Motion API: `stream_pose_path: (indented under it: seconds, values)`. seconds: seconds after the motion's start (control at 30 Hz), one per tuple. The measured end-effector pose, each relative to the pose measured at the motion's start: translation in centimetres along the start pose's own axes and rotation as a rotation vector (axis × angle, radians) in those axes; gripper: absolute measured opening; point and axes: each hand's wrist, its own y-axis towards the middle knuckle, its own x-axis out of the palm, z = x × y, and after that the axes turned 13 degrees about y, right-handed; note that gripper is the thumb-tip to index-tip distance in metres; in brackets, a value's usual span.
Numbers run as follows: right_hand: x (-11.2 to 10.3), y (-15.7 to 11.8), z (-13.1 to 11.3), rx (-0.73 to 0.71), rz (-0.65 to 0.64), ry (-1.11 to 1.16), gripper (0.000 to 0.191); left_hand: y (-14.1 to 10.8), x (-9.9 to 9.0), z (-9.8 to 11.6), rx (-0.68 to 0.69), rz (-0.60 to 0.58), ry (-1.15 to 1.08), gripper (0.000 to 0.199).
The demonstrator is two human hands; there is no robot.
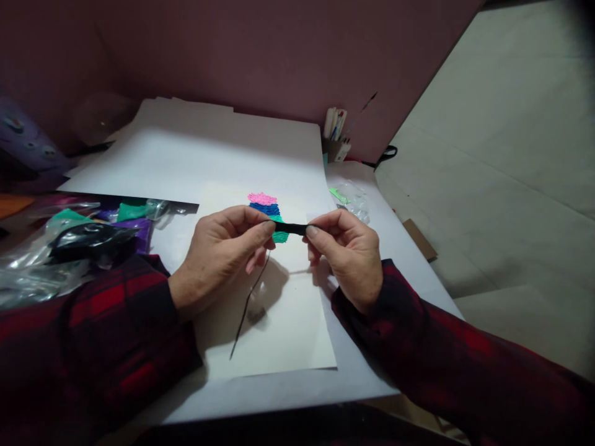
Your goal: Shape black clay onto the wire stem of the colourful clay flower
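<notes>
A short black strip (291, 228) of soft-looking material stretches between my two hands. My left hand (227, 241) pinches its left end between thumb and forefinger. At the other end, my right hand (344, 248) grips it the same way. Just behind the strip, a patch of textured pink, blue and green bands (263, 209) lies on a cream sheet of paper (292, 334), partly hidden by my hands. Below my left hand runs a thin dark line (242, 319), like a thread or fine stick; whether it touches the hand, I cannot tell.
Clear plastic bags (88, 241) with black, green and purple contents crowd the left side. Large white sheets (204, 148) lie at the back against the wall. A holder with pens and brushes (335, 133) stands back right, near a bag with something green (341, 196).
</notes>
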Motion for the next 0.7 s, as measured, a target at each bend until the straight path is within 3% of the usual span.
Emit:
stream_pose_path:
  seconds: [0.17, 0.33, 0.43, 0.6, 0.7]
  values:
    - [-0.1, 0.1, 0.3, 0.09, -0.119, 0.048, 0.018, 0.1, 0.1, -0.2, -0.024, -0.086, 0.004, 0.016]
    - [-0.3, -0.6, 0.5, 0.07, -0.256, 0.058, 0.013, 0.1, -0.1, -0.7, 0.001, -0.158, 0.021, 0.015]
    - [-0.4, -0.9, 0.7, 0.031, -0.269, 0.018, 0.011, 0.0, -0.2, -0.6, 0.036, -0.169, 0.092, 0.008]
    - [-0.3, -0.9, 0.8, -0.022, -0.272, 0.016, 0.008, -0.1, -0.3, -0.1, 0.09, -0.145, 0.156, 0.017]
    - [-0.3, -0.9, 0.7, -0.013, -0.309, 0.077, 0.018, 0.1, -0.3, -0.1, 0.067, -0.144, 0.109, 0.009]
